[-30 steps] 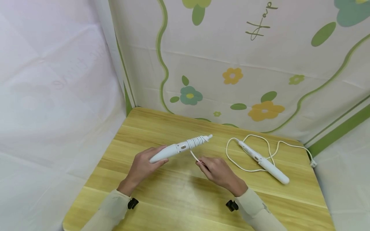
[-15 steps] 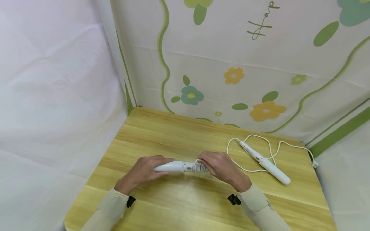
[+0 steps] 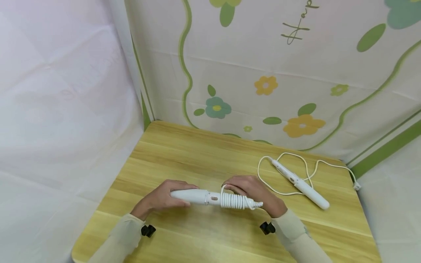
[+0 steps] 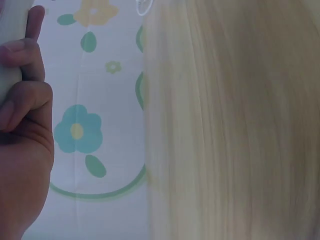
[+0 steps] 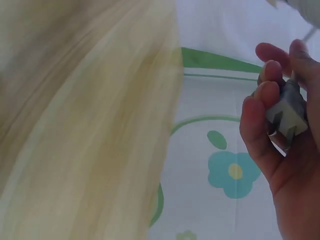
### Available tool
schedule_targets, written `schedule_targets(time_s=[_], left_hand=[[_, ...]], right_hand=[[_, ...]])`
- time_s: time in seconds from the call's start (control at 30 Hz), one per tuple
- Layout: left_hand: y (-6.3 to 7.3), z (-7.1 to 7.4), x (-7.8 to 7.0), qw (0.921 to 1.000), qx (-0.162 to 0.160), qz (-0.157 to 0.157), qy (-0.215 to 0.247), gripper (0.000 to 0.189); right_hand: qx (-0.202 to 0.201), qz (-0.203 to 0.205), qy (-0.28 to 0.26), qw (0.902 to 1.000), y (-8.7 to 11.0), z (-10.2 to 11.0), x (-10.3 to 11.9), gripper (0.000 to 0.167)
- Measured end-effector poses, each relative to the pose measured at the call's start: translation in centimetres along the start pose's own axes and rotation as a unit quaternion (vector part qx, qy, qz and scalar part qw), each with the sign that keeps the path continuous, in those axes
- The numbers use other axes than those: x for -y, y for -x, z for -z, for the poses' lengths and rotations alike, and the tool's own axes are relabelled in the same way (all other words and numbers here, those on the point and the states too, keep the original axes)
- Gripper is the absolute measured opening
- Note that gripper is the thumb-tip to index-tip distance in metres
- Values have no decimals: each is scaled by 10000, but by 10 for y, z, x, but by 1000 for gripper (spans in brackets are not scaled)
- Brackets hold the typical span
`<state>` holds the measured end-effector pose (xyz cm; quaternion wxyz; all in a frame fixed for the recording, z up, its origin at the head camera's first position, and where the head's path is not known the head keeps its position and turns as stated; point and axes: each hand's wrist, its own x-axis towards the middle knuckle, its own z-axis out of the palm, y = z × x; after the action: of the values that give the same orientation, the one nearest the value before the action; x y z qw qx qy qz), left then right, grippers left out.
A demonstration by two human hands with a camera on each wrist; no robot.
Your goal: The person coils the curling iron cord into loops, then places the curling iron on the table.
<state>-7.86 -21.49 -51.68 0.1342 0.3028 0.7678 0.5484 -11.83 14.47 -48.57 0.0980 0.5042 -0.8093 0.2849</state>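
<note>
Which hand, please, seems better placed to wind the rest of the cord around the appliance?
Probably the right hand: it holds the plug and pinches the free cord, close to the wound coils. The left hand is occupied, gripping the white appliance at its opposite end.

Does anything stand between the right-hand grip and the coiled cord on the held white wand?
Nothing visible does. A loop of cord leads from the right-hand grip, which holds the plug, to the coiled cord. The left-hand grip holds the white wand by its other end; the second wand lies off to the right.
</note>
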Motion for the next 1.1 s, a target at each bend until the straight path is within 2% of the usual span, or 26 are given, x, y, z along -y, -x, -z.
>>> schedule_targets(time_s=[0.1, 0.17, 0.23, 0.3, 0.37, 0.47, 0.6, 0.77, 0.93, 1.03, 1.1], left_hand=[[-1, -3, -1, 9990, -411, 97, 142, 50], [-2, -6, -1, 9972, -721, 153, 147, 51], [-3, -10, -1, 9938, -1074, 286, 61, 50], [-5, -15, -1, 9893, -1417, 343, -79, 50], [-8, -19, -1, 9839, -1744, 246, -305, 50], [-12, -24, -2, 9747, -2115, -25, -727, 50], [-16, -30, -3, 9617, -2408, -309, -1269, 51], [-19, -37, -2, 9432, -2715, -488, -1851, 53], [-21, -45, -1, 9222, -2841, -620, -2549, 57], [-22, -49, -1, 9107, -2878, -594, -2903, 60], [-22, -50, 0, 9033, -2901, -559, -3111, 62]], right_hand=[[-166, -391, -342, 9985, 3, -6, 3, 26], [-247, -640, -583, 9959, 5, -12, 5, 28], [-286, -935, -575, 9935, 4, -18, 8, 27], [-364, -1026, -521, 9927, 1, -24, 11, 29], [-463, -1041, -220, 9932, -2, -29, 13, 30], [-737, -1103, -37, 9912, -6, -35, 16, 22], [-971, -1305, -44, 9867, -6, -38, 19, 22], [-909, -1668, -22, 9818, -6, -39, 20, 22], [-797, -1994, -124, 9766, -7, -38, 22, 15], [-683, -2315, -412, 9696, -8, -39, 22, 17], [-587, -2606, -707, 9611, -8, -40, 22, 22]])
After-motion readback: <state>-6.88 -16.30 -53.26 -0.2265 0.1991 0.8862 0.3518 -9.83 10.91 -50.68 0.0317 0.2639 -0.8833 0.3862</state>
